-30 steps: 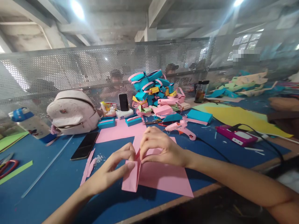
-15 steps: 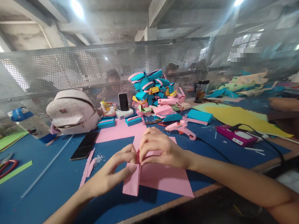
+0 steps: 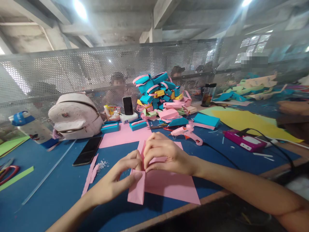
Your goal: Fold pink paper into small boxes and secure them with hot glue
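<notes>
A folded pink paper box (image 3: 136,191) is held above the table's front edge, its narrow end tilted toward me. My left hand (image 3: 123,174) is closed on it, thumb flat on the near face and fingers curled behind. At the far right corner of the box, my right hand (image 3: 164,153) pinches the paper, the fingertips partly hidden. Under both hands lies a flat pink paper sheet (image 3: 172,187) on the blue tabletop. A pink glue gun (image 3: 187,132) rests just beyond my right hand, its cord trailing right.
Blue and pink paper boxes (image 3: 156,93) are heaped at the back. A black phone (image 3: 87,151), white backpack (image 3: 74,116) and bottle (image 3: 33,130) stand left, with red-handled scissors (image 3: 9,174). Right are a purple box (image 3: 245,140), yellow sheets (image 3: 253,124) and another person's hand (image 3: 293,108).
Both hands keep the same grip on the pink paper box. The box has shifted very slightly toward me and to the right.
</notes>
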The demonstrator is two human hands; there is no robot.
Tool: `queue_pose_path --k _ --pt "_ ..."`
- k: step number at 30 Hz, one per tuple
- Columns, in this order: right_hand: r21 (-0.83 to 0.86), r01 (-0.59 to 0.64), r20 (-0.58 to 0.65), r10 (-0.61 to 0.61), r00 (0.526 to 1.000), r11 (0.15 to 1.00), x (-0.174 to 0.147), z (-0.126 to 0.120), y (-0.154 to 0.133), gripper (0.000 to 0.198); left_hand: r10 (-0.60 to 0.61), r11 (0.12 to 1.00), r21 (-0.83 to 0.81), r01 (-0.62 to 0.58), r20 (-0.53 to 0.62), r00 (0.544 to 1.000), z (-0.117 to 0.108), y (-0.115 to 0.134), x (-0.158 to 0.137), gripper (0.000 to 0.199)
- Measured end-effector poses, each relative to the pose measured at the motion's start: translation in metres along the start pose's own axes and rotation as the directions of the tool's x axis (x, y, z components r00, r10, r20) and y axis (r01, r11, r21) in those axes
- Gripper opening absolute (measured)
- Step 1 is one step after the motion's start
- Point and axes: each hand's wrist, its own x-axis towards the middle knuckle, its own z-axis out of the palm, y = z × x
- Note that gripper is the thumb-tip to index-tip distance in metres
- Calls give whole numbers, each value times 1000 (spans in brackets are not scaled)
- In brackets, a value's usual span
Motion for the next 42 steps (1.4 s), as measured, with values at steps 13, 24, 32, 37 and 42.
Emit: queue_pose_path --k 13,24,32,37,42 --pt "-12 0 3 0 1000 1000 -1 0 0 8 23 1000 18 -23 -43 999 1 -5 -3 15" --pt "-68 -3 3 3 1000 998 -2 1 1 6 -116 993 -6 116 -61 991 1 -4 -2 23" --pt "-74 -69 -145 58 988 995 -3 3 7 4 95 969 -174 -175 -392 915 5 -30 5 58" --pt "-103 -156 -290 121 949 982 -6 2 17 3 79 996 -9 -94 -470 879 8 -47 7 84" --pt "-120 -194 -334 144 931 974 -9 7 24 4 -25 989 106 100 -548 836 11 -51 7 48"
